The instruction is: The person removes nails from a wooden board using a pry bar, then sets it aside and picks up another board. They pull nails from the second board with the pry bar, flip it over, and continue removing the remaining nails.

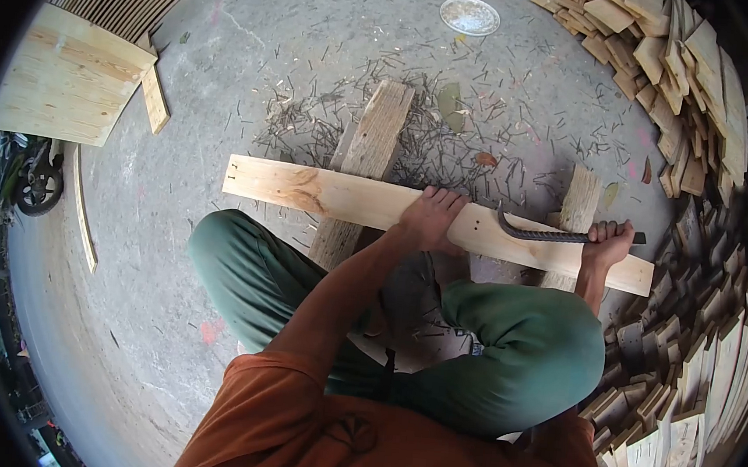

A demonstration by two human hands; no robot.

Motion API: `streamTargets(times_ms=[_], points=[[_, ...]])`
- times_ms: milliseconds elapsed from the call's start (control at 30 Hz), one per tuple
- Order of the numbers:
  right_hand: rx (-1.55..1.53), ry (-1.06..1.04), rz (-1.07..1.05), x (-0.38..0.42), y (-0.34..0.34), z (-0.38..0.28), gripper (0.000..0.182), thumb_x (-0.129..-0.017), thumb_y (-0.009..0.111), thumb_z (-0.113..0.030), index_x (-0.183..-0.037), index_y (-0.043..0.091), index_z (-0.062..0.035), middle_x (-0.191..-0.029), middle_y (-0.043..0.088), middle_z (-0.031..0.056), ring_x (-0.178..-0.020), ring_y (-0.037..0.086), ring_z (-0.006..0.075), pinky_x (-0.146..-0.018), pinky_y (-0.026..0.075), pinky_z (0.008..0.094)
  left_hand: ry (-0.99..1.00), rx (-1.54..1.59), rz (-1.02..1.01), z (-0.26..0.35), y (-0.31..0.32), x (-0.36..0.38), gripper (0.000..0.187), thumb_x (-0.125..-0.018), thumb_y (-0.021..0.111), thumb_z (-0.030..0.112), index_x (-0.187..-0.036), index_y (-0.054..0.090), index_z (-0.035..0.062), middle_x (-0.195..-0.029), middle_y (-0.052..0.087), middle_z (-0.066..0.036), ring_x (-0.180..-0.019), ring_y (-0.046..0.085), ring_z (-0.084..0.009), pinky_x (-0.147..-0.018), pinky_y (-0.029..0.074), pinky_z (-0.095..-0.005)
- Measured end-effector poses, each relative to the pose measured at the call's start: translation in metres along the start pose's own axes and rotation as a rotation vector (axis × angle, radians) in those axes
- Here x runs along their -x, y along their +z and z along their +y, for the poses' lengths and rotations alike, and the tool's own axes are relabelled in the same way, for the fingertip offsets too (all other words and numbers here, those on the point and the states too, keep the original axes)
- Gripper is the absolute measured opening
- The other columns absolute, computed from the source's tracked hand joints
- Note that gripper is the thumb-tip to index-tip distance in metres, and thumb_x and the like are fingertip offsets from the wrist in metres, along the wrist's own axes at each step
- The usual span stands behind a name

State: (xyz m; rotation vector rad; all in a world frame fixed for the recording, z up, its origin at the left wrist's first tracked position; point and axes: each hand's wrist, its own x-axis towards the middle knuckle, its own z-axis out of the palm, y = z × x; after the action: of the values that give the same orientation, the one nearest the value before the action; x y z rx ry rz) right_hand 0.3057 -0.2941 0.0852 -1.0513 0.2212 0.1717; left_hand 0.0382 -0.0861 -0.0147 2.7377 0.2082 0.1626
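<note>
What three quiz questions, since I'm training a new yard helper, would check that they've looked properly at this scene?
1. Multiple choice: which holds the curved metal bar?
A. The left hand
B. The right hand
C. Both hands

2. True or false: the left hand is held clear of the board, not touching it.

3. Open question: what does the board lie across?

Key
1. B; it is gripped near its straight end.
2. False; the left hand is on the board.
3. Two wooden blocks.
</note>
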Motion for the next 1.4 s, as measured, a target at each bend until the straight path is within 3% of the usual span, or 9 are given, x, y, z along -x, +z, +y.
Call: streamTargets(times_ms=[200,267,333,400,700,1000,1100,1167,1400], points=[[-0.100,-0.221,-0.035,0.047,0.019,-0.019,0.040,-0.100,0.038,-0.029,-0.065,0.024,-0.0171,-0.051,0.021,-0.0041,-0.041,0.019,0.0110,-0.039,0.024,0.0300,-0.047,0.051,-0.141,0.002,-0.006,0.004,0.114,-0.062,0.076,0.066,-0.145,0.034,0.0000,-0.136,0.048,-0.018,-0.126,0.044,-0.0310,-0.108,0.029,-0.0451],[0.198,-0.307,-0.142,0.061,0.048,-0.025,0.036,-0.099,0.045,-0.025,-0.067,0.033,-0.0144,-0.052,0.027,-0.0053,-0.039,0.025,0.0091,-0.037,0.024,0.0285,0.046,0.045,0.127,0.001,-0.002,0.007,0.113,-0.061,0.078,0.063,-0.147,0.034,0.0034,-0.142,0.043,-0.019,-0.132,0.040,-0.0335,-0.112,0.025,-0.0489],[0.359,-0.383,-0.279,0.050,0.051,-0.024,0.030,-0.098,0.057,-0.019,-0.072,0.044,-0.0110,-0.054,0.035,-0.0060,-0.041,0.032,0.0055,-0.037,0.025,0.0270,0.037,-0.034,0.125,-0.009,-0.020,0.022,0.113,-0.061,0.079,0.061,-0.147,0.033,0.0050,-0.145,0.041,-0.019,-0.134,0.038,-0.0338,-0.113,0.023,-0.0498],[0.732,-0.718,-0.386,0.043,0.058,-0.027,0.033,-0.096,0.062,-0.018,-0.070,0.044,-0.0118,-0.054,0.039,-0.0050,-0.042,0.033,0.0050,-0.040,0.025,0.0254,-0.017,-0.101,0.101,-0.025,-0.027,0.048,0.112,-0.061,0.080,0.060,-0.148,0.033,0.0066,-0.147,0.038,-0.018,-0.135,0.036,-0.0342,-0.114,0.022,-0.0507],[0.527,-0.180,-0.841,0.161,0.200,-0.070,0.039,-0.093,0.064,-0.016,-0.066,0.037,-0.0158,-0.050,0.034,-0.0055,-0.039,0.030,0.0058,-0.038,0.024,0.0243,-0.021,-0.114,0.070,-0.019,-0.011,0.051,0.102,-0.058,0.081,0.053,-0.139,0.043,0.0045,-0.119,0.051,-0.011,-0.112,0.047,-0.0276,-0.100,0.033,-0.0443],[0.603,-0.211,-1.253,0.298,0.302,0.085,0.041,-0.091,0.065,-0.015,-0.061,0.038,-0.0093,-0.056,0.034,-0.0053,-0.056,0.030,0.0039,-0.049,0.026,0.0274,-0.139,0.060,0.009,-0.064,-0.038,0.086,0.124,-0.057,0.076,0.071,-0.150,0.028,0.0043,-0.147,0.038,-0.018,-0.138,0.032,-0.0344,-0.115,0.019,-0.0489],[0.550,-0.306,-1.345,0.327,0.318,0.155,0.040,-0.094,0.062,-0.012,-0.063,0.036,-0.0113,-0.053,0.036,-0.0056,-0.046,0.032,0.0038,-0.043,0.028,0.0260,-0.110,0.027,-0.043,-0.080,-0.041,0.100,0.121,-0.060,0.071,0.075,-0.149,0.030,0.0043,-0.154,0.030,-0.019,-0.144,0.025,-0.0345,-0.117,0.019,-0.0508],[0.533,-0.402,-1.337,0.345,0.324,0.191,0.035,-0.089,0.066,-0.015,-0.065,0.044,-0.0020,-0.052,0.038,0.0001,-0.051,0.034,0.0091,-0.047,0.031,0.0324,-0.105,0.055,-0.006,-0.083,-0.038,0.103,0.119,-0.060,0.072,0.073,-0.149,0.031,0.0054,-0.154,0.030,-0.019,-0.144,0.025,-0.0356,-0.118,0.019,-0.0499],[0.563,-0.344,-1.370,0.403,0.355,0.257,0.023,-0.086,0.068,-0.014,-0.076,0.055,0.0015,-0.058,0.059,0.0124,-0.052,0.062,0.0250,-0.051,0.045,0.0366,-0.254,0.413,0.012,-0.081,-0.029,0.108,0.114,-0.053,0.085,0.060,-0.146,0.041,0.0104,-0.151,0.039,-0.016,-0.142,0.029,-0.0376,-0.119,0.021,-0.0455]])
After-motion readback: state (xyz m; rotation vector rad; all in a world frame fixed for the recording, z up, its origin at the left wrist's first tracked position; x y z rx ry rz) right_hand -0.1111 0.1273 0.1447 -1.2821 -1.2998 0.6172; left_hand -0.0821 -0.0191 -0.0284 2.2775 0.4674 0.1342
